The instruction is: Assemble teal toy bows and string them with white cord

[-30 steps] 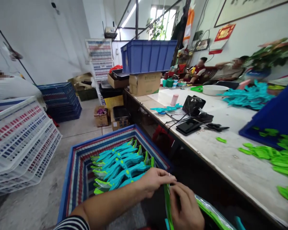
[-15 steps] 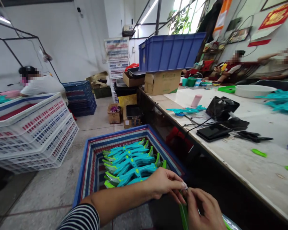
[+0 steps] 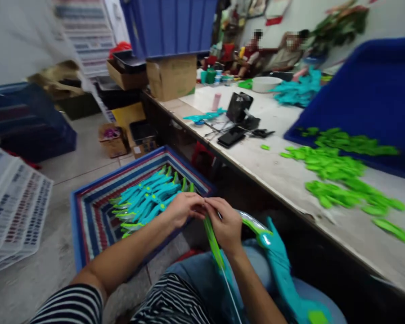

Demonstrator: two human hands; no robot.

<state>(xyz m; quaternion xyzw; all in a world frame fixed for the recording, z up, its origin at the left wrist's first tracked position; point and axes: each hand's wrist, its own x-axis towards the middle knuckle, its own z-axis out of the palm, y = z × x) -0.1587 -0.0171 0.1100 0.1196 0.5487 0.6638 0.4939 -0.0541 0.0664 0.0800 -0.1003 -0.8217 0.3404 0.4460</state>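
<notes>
Across my lap lies a turquoise-and-green toy bow (image 3: pixel 279 258), with a thin pale string (image 3: pixel 230 288) running down from its green limb. My left hand (image 3: pixel 185 209) is closed, its fingertips pinched at that limb's upper tip. Meeting it there, my right hand (image 3: pixel 225 225) is closed around the same end, thumb and finger pressed together. The tip itself and the string's end are hidden by fingers. Beyond my left hand, a blue crate (image 3: pixel 74 225) with striped sides holds several similar turquoise bows (image 3: pixel 151 195) laid in a row.
On the long table (image 3: pixel 256 168) to my right lie bright green pieces (image 3: pixel 337 164), a black phone-like slab (image 3: pixel 231 136) and a tilted blue bin (image 3: pixel 361 90). White crates (image 3: pixel 16 207) stand at left. A large blue tub (image 3: pixel 175 27) rests on a carton (image 3: pixel 171 77). Two people sit far back.
My view has swung right and down, bringing my lap, the bow and the green pieces into sight. Both hands remain together at the limb tip.
</notes>
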